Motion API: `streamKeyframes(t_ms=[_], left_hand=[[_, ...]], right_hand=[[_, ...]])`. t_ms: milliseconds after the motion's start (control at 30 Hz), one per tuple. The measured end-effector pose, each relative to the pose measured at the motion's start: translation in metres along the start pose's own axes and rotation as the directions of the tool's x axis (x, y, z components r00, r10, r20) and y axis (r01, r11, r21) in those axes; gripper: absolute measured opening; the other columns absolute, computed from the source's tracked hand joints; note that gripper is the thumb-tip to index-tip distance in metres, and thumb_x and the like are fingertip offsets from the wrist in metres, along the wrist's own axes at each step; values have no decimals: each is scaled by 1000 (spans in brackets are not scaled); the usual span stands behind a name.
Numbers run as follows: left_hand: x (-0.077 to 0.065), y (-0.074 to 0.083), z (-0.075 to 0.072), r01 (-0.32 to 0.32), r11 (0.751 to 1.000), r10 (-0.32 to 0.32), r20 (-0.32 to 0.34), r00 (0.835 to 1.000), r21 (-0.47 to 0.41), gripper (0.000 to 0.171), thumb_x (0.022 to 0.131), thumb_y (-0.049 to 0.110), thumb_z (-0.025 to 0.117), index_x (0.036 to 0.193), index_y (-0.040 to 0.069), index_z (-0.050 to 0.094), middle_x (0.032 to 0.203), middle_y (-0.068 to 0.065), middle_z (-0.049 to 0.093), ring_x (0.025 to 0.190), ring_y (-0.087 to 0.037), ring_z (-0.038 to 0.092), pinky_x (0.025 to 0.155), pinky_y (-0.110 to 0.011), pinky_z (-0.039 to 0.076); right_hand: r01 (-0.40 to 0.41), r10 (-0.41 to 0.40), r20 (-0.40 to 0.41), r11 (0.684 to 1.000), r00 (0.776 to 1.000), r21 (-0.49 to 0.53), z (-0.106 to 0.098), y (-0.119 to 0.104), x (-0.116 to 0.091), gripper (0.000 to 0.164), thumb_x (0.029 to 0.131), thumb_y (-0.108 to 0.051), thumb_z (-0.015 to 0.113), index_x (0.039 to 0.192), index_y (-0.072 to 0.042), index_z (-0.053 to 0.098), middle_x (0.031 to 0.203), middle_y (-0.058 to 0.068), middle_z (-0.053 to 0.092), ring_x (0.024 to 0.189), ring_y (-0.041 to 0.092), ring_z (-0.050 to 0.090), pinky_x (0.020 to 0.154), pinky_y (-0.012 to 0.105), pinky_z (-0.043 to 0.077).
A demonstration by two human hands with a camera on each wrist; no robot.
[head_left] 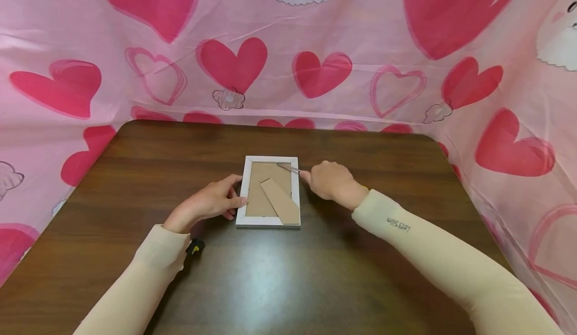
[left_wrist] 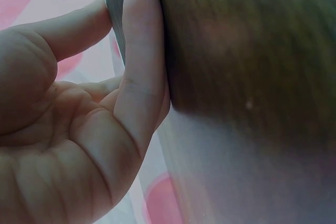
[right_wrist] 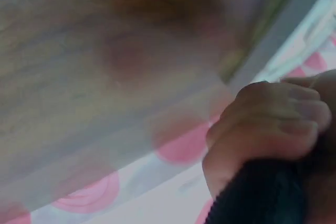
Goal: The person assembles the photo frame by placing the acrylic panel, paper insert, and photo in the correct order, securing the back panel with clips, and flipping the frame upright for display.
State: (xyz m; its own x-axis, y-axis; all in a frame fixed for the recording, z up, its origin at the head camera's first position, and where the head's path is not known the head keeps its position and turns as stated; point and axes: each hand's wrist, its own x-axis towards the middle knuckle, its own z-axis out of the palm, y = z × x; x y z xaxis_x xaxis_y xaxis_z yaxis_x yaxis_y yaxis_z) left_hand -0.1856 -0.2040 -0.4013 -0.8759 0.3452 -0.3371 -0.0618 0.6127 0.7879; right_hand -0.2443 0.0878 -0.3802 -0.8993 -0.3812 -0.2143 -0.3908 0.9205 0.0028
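A white picture frame lies on the table with its brown backing board facing up. A cardboard stand leg slants across the board toward the lower right corner. My left hand holds the frame's left edge, thumb at the rim and fingers along the side; the left wrist view shows the fingers against that side. From the right, my right hand grips a slim metal tool whose tip meets the board's top edge. Its exact kind is unclear. Curled right fingers show in the right wrist view.
The dark wooden table extends around the frame on all sides. Pink cloth with hearts hangs behind the table and along its sides. A small black object with a yellow mark shows beside the left wrist.
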Motion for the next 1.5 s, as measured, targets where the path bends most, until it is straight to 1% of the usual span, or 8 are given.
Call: streamKeyframes(t_ms=[133,233,467,600,800,933,1100,1500], left_hand=[[1,1,1,7,1000,-7,-10,1000,2,67,91,21,68,144,9,29,92,-16,54,70,-25,60,62,-34,57],[2,1,1,13,1000,-13,-12,1000,-4,68,90,21,68,145,10,29,92,-16,54,70,-25,60,62,-34,57],[3,1,1,13,1000,-14,-10,1000,-9,68,90,21,69,144,10,30,92,-16,54,71,-26,60,62,-34,57],[4,0,1,11,1000,-11,-12,1000,-18,67,89,21,69,143,10,31,92,-16,54,70,-26,60,61,-34,57],[2,0,1,16,1000,-16,-9,1000,-18,67,89,21,69,144,10,30,91,-16,54,70,-25,60,61,-34,57],[1,0,0,18,1000,-18,-3,1000,-18,68,89,21,69,144,10,30,92,-16,54,71,-25,59,62,-34,57],[0,-1,-1,10,1000,-10,1,1000,-21,69,89,22,69,144,8,29,91,-16,54,70,-25,59,62,-34,57],[0,-3,-1,18,999,-18,0,1000,-32,67,89,21,69,143,9,31,91,-16,54,71,-26,58,62,-34,57]], right_hand=[[78,-80,16,992,997,99,-20,7,-7,33,99,-31,42,108,-4,59,94,10,61,80,24,59,68,41,52],[205,-212,23,962,977,180,-34,11,-14,17,95,-17,46,103,-6,57,84,6,58,73,20,55,61,36,49],[518,-494,-179,846,851,127,-54,20,-28,14,96,-17,54,106,-25,60,72,-9,52,64,11,48,56,29,45],[513,-498,-205,858,843,25,-62,20,-33,17,97,-28,55,113,-30,58,68,-10,51,58,11,47,49,31,42],[431,-431,-20,901,902,49,-75,10,-36,10,94,-25,53,102,-21,58,70,-6,54,62,12,51,56,31,46],[476,-479,39,877,877,62,-88,-1,-34,6,89,-14,54,93,-16,59,70,-4,54,61,13,49,55,29,46],[550,-555,-16,828,832,-108,-104,-18,-29,10,96,-26,56,91,-24,64,66,-9,53,60,13,50,56,33,46],[535,-574,-73,797,816,-281,-130,-45,-24,12,90,-35,65,94,-26,71,80,-9,64,75,13,57,64,34,51]])
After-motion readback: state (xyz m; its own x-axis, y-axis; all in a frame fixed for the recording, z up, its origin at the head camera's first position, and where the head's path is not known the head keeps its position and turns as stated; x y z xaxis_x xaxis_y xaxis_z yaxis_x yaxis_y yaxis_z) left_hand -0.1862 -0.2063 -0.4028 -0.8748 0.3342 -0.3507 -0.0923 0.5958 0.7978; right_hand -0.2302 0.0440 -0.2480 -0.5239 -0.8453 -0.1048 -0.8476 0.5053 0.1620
